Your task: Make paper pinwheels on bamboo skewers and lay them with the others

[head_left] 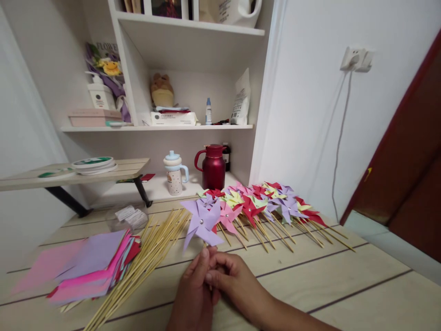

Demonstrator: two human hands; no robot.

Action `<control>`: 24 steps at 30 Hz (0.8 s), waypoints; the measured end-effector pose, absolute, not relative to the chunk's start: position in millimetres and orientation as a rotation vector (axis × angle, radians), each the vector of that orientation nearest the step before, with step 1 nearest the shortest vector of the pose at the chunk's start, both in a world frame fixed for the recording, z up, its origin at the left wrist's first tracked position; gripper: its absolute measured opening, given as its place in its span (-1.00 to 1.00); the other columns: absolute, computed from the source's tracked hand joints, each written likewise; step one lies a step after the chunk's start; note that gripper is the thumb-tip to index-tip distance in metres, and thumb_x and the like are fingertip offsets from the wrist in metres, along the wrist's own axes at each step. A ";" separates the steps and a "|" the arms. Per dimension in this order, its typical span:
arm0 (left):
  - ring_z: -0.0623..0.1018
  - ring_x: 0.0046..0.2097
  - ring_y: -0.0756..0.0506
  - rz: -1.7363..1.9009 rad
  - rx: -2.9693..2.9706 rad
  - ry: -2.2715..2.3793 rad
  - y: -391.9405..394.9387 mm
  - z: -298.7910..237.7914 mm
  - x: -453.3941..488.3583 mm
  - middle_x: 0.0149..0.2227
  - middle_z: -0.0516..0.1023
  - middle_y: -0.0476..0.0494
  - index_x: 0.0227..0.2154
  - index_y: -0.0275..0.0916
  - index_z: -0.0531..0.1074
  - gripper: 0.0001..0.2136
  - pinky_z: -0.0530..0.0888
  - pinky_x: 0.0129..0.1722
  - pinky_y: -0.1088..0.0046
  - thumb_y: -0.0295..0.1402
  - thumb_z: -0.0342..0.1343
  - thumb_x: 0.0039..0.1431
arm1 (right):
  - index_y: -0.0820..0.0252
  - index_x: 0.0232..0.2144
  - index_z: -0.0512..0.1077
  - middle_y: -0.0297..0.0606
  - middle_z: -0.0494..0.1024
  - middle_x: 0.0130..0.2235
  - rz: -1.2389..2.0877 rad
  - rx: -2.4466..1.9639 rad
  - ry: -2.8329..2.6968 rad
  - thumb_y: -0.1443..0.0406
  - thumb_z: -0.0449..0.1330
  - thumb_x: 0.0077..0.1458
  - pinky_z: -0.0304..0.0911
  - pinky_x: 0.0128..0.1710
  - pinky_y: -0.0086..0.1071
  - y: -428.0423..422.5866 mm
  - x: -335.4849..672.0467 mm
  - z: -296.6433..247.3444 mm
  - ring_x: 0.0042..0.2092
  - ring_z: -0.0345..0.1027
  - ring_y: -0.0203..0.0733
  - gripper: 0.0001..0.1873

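Note:
A lilac paper pinwheel with a silvery pin at its centre stands upright above my two hands. My left hand is closed around its thin stick, thumb pointing up just under the paper blades. Fingers of my right hand pinch at the same stick from the right, touching the left hand. Most of the stick is hidden behind the fingers. Right behind it lie several finished pinwheels in red, pink, lilac and pale yellow, their sticks pointing toward me.
Left of my hands lies a bundle of bamboo sticks beside stacked coloured paper sheets. A clear container sits behind the paper. Further back are a small raised shelf, a speckled cup and a red jug.

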State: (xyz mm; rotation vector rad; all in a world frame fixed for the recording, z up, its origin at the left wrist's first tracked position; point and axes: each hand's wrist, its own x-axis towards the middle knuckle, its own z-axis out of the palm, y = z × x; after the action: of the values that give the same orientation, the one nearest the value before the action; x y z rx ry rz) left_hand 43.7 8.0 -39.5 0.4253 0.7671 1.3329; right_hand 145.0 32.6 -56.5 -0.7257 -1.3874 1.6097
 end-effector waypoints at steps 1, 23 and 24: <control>0.43 -0.41 0.01 1.341 0.429 0.763 8.2 -40.6 43.8 -0.44 0.53 -0.08 -0.28 -0.34 0.54 -0.54 0.30 -0.42 0.50 -0.11 0.43 -0.18 | 0.25 -0.49 0.43 -0.45 0.40 -0.60 1.603 -0.730 -1.400 0.13 0.36 -0.05 0.17 -0.56 -0.50 31.9 145.5 -55.8 -0.60 0.24 -0.40 -0.69; 0.40 -0.53 0.06 1.289 0.550 0.621 14.7 -52.3 42.2 -0.45 0.50 -0.07 -0.25 -0.31 0.51 -0.63 0.24 -0.58 0.56 -0.07 0.26 0.07 | 0.27 -0.40 0.43 -0.38 0.48 -0.62 1.703 -0.734 -1.304 0.18 0.42 -0.14 0.15 -0.71 -0.56 40.6 151.3 -62.6 -0.70 0.26 -0.39 -0.66; 0.41 -0.53 0.05 1.285 0.549 0.622 14.7 -52.5 41.7 -0.45 0.50 -0.07 -0.25 -0.31 0.51 -0.63 0.24 -0.58 0.56 -0.07 0.25 0.07 | 0.27 -0.35 0.43 -0.38 0.49 -0.61 1.711 -0.721 -1.308 0.17 0.42 -0.13 0.15 -0.72 -0.56 40.1 150.8 -63.3 -0.70 0.27 -0.38 -0.64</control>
State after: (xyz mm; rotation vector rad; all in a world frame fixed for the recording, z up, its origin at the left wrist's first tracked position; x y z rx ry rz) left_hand 41.7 14.7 -52.5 0.5488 0.6225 1.2848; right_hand 150.8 40.1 -63.3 -0.7207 -1.3079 1.7112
